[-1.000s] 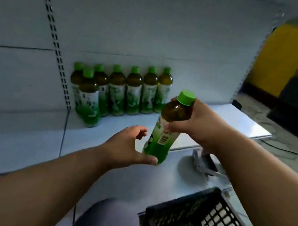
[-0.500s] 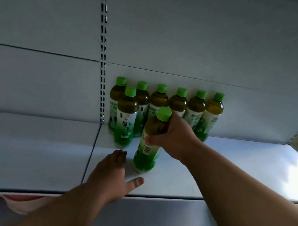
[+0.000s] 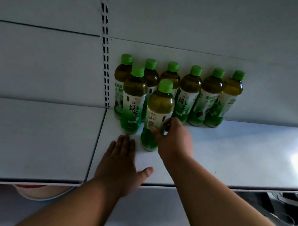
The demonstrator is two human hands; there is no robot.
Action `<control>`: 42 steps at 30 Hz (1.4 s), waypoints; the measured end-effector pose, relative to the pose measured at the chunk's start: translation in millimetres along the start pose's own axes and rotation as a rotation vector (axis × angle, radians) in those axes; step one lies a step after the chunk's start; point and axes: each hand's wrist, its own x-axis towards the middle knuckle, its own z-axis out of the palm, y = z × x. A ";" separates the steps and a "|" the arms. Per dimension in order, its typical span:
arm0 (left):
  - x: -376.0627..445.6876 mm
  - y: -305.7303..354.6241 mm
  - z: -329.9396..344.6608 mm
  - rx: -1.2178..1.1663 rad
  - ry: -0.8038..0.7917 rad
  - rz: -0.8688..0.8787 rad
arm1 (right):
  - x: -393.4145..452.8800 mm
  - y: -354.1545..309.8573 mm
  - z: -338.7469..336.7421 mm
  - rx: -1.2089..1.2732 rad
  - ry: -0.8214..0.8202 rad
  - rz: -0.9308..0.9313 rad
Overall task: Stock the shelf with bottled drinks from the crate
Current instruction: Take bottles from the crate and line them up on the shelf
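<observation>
A green tea bottle (image 3: 158, 114) with a green cap is stood upright on the white shelf (image 3: 224, 160), and its lower half is held by the right hand (image 3: 174, 139) with the fingers (image 3: 158, 131) curled round it. The left hand (image 3: 122, 164) is laid flat on the shelf just beside it, fingers straight and together. One more bottle (image 3: 133, 98) is seen to its left, and a row of six bottles (image 3: 188, 93) is lined up against the back wall (image 3: 197, 23)
</observation>
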 end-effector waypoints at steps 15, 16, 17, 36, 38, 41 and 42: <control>2.4 2.0 -13.1 -0.001 -0.122 -0.001 | -5.1 7.9 -20.2 -0.047 -0.083 0.012; 1.0 5.8 -21.8 0.003 -0.144 0.010 | -19.0 13.8 -35.0 -0.081 -0.103 -0.002; -2.1 12.0 -31.2 0.006 -0.132 0.037 | -32.4 19.2 -51.3 -0.133 -0.123 -0.019; -126.4 252.1 51.5 0.074 -0.222 0.713 | -221.7 236.0 -209.7 -0.452 -0.193 0.365; -138.1 250.1 84.5 0.125 -0.289 0.696 | -238.4 273.0 -191.6 -0.404 -0.252 0.469; -152.8 242.4 136.4 0.230 -0.425 0.709 | -255.9 330.6 -151.7 -0.297 -0.332 0.633; -157.2 238.0 152.1 0.271 -0.472 0.721 | -259.8 348.2 -136.0 -0.256 -0.347 0.689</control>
